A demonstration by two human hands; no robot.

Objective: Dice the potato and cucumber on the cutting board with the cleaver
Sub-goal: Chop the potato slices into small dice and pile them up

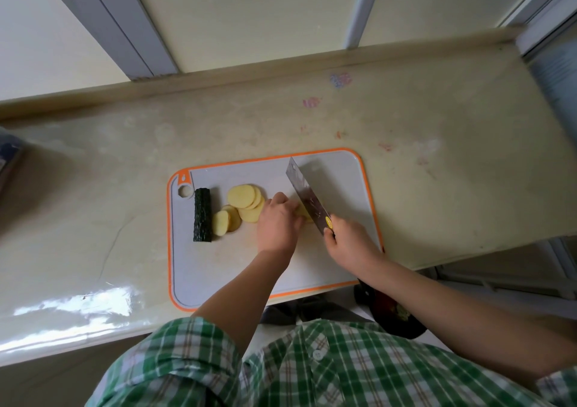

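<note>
Green plaid shirt below; right hand grips the steel cleaver, blade pointing to the far edge of the orange-rimmed grey cutting board. Left hand curls on the yellow potato mid-board. Dark green cucumber lies near-to-far along the left edge.

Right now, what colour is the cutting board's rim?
Orange; the cutting board itself is grey. Head view.

Yellow, green, orange-edged grey.
Grey board, orange rim; left of the grip, pale yellow potato slices, dark green cucumber; silver cleaver, yellow spot at the grip; green-white checked shirt.
</note>
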